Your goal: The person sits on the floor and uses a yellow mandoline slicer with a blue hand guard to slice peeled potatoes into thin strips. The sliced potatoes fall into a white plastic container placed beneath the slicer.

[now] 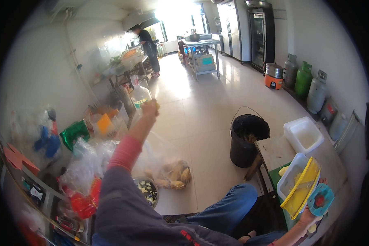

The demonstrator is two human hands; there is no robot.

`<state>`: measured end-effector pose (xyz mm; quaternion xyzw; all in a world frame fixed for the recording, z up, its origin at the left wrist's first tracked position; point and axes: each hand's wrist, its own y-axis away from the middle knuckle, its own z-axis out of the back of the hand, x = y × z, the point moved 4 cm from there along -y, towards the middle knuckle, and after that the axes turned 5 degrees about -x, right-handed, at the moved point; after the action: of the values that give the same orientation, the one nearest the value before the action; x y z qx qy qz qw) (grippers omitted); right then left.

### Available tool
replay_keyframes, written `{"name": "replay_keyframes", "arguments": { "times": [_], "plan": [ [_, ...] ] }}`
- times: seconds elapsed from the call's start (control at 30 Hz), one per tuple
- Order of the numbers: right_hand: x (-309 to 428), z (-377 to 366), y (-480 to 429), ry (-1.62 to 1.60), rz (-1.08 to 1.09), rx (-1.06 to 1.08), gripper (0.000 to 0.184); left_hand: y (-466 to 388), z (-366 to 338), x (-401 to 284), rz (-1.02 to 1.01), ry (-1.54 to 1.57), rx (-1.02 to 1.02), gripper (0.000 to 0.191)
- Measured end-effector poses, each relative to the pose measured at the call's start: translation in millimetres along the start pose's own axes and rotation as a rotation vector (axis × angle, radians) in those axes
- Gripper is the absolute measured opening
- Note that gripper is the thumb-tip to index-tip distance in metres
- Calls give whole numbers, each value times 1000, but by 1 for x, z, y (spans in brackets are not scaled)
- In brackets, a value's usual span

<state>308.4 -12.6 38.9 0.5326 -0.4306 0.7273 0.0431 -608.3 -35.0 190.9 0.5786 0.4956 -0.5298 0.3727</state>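
Observation:
My left hand [148,108] is stretched far out ahead, closed around a small yellowish object [156,105] too blurred to name. Behind it stands a clear plastic jug [140,93] with a red neck. At the lower right, my right hand [308,217] grips a teal plastic food holder [323,193] with a red centre. Beside that holder, a yellow mandoline slicer [301,187] leans across a white plastic tub [290,172] holding pale yellow shreds. A peeled potato [283,171] lies by the tub on a green cutting board [274,176].
A black bucket [244,153] with scraps stands before the table [273,147], which bears another white tub [295,126]. A bowl of cut eggplant [147,192] and a bag of yellowish produce [175,178] are on the floor. Plastic bags [89,156] crowd the left. A person [149,46] stands farther back.

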Motion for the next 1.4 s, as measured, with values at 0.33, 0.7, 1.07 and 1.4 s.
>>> {"name": "replay_keyframes", "arguments": {
  "times": [0.33, 0.7, 1.07, 1.4],
  "plan": [
    [-17, 7, -1, -96, -211, -20, 44, 0, -78, -34, -181, 14, 104, 58],
    [62, -25, -1, -231, -84, 165, 41, 282, -172, 68, 605, 306, 1093, 23],
    [69, -57, 16, -1278, -515, 284, 50, 521, -219, 64, 1033, 394, 1548, 59],
    [88, -66, 25, -840, -515, 294, 51, 601, -226, 45, 722, 192, 1723, 49]
  ]
}}
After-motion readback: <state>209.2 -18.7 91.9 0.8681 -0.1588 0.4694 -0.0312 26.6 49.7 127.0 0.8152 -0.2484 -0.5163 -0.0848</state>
